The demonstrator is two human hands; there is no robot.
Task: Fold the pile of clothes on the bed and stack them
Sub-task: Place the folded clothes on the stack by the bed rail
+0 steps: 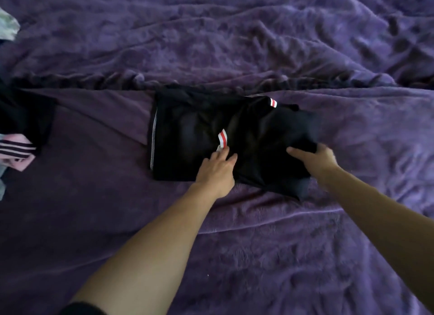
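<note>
A black shirt with red-and-white striped sleeve trim lies partly folded in the middle of the bed. My left hand rests flat on its near edge, fingers spread, just below a striped cuff. My right hand grips the shirt's right end, where the cloth is bunched and lifted a little. At the left edge lies a heap of other clothes, black on top with a pink and black-striped piece beneath.
A rumpled purple blanket covers the whole bed, with a thick ridge of folds running across behind the shirt. A pale patterned cloth shows at the far left edge.
</note>
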